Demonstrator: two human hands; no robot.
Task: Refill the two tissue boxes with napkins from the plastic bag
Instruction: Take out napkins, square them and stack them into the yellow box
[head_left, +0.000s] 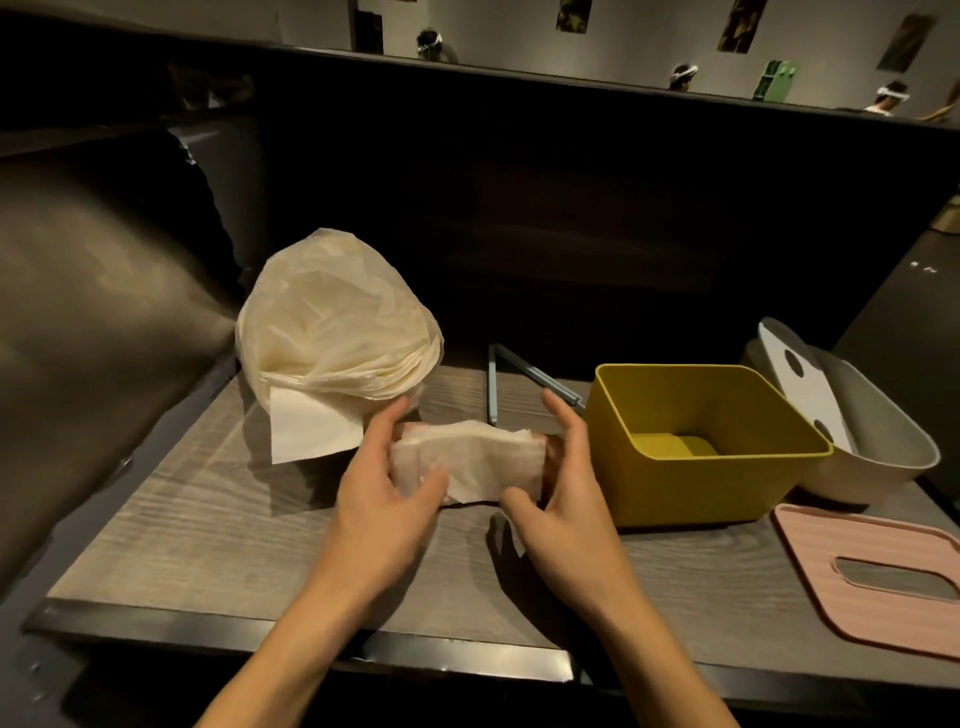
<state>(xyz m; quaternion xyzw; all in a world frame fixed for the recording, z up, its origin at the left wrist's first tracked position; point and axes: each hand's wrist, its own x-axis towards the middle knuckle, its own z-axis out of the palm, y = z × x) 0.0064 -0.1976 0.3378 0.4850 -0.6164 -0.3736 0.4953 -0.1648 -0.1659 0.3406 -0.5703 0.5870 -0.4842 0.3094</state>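
We are holding the napkin stack (467, 462) above the desk (208, 530), its long axis running left to right. Our left hand (384, 499) is gripping its left end and our right hand (561, 499) its right end, fingers (563, 418) curled around it. The empty yellow tissue box (696, 488) is standing just beside our right hand, so we judge the stack must be travelling rightward; the plastic bag (337, 332) is lying behind our left hand.

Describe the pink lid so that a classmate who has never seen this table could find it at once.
Start at the yellow box on the wooden table, right of both hands. The pink lid lies flat at the table's near right corner, in front of the grey box. It alone is pink, ribbed, with an oblong slot.
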